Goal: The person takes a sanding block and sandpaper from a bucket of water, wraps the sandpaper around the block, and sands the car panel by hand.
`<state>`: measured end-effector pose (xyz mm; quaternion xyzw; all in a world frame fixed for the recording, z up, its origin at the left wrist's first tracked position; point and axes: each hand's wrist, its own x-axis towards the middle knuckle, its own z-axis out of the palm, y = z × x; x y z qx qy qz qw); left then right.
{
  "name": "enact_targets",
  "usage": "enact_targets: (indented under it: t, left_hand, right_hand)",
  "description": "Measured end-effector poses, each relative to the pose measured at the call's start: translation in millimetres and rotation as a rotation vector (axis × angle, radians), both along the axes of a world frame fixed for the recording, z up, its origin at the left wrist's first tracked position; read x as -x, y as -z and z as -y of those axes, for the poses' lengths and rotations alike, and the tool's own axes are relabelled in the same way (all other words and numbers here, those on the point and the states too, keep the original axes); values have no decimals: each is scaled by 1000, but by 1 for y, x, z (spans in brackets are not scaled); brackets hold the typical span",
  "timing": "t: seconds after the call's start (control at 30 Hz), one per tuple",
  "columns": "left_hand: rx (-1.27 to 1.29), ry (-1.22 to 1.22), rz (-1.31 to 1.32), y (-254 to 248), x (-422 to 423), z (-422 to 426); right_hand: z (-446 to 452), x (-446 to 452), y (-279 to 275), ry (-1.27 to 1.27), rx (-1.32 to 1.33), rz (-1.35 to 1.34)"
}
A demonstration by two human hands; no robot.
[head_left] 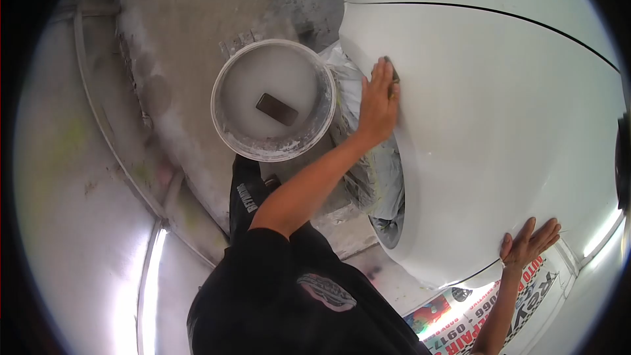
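Note:
Pressed flat on the white car body panel (473,125), my left hand (378,108) has its fingers close together over a small dark pad (394,71), whose edge shows beside the fingertips. Most of the pad is hidden under the fingers. My right hand (529,243) lies with spread fingers on the lower right edge of the panel, holding nothing. Left of my left hand is a round white-rimmed bucket (218,121) of cloudy liquid, with a dark rectangular block (277,110) in it.
Crumpled plastic sheeting (388,174) covers an opening beside the panel's curved edge. A printed banner (453,319) lies beyond the panel at the lower right. Stained concrete floor (190,20) surrounds the bucket. A pale wall (72,204) with a bright light strip stands at the left.

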<state>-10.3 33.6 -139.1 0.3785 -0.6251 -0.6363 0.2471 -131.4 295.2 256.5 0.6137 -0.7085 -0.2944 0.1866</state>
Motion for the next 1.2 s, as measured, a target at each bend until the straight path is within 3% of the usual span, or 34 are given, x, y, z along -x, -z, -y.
enact_targets:
  t: [0.17, 0.23, 0.27, 0.33, 0.4, 0.53, 0.6, 0.7, 0.8, 0.9, 1.0, 1.1, 1.2]
  left_hand:
    - [-146, -28, 102, 70, 44, 65]
    - [-228, 24, 186, 65, 49, 70]
    - [-285, 30, 129, 35, 32, 57]
    - [-42, 7, 45, 4, 10, 9]
    - [-15, -36, 8, 7, 9, -3]
    - [-218, -18, 18, 68, 39, 54]
    - [-280, 139, 69, 84, 43, 95]
    - [-82, -37, 347, 62, 55, 82]
    - [-54, -244, -18, 36, 39, 51]
    - [-70, -78, -125, -6, 22, -4]
    - [40, -15, -137, -5, 4, -8]
    - [-255, -16, -53, 54, 40, 53]
    - [-422, 16, 15, 50, 50, 90]
  right_hand:
    - [-4, 0, 0, 6, 0, -13]
    - [1, -4, -3, -11, -3, -16]
    - [6, -5, -3, -25, 1, -14]
    - [10, -4, 0, -45, 11, 3]
    - [1, -3, 0, -12, 11, 3]
    - [0, 0, 1, -10, 20, 6]
    - [-3, -3, 1, -9, 23, 13]
    - [-1, -2, -2, -8, 30, 1]
    - [-2, -3, 0, -1, 35, 4]
    - [5, -3, 0, -21, 39, 17]
    - [11, -4, 0, -50, 41, 33]
    - [12, -4, -1, -40, 39, 52]
    - [9, -4, 2, -21, 51, 46]
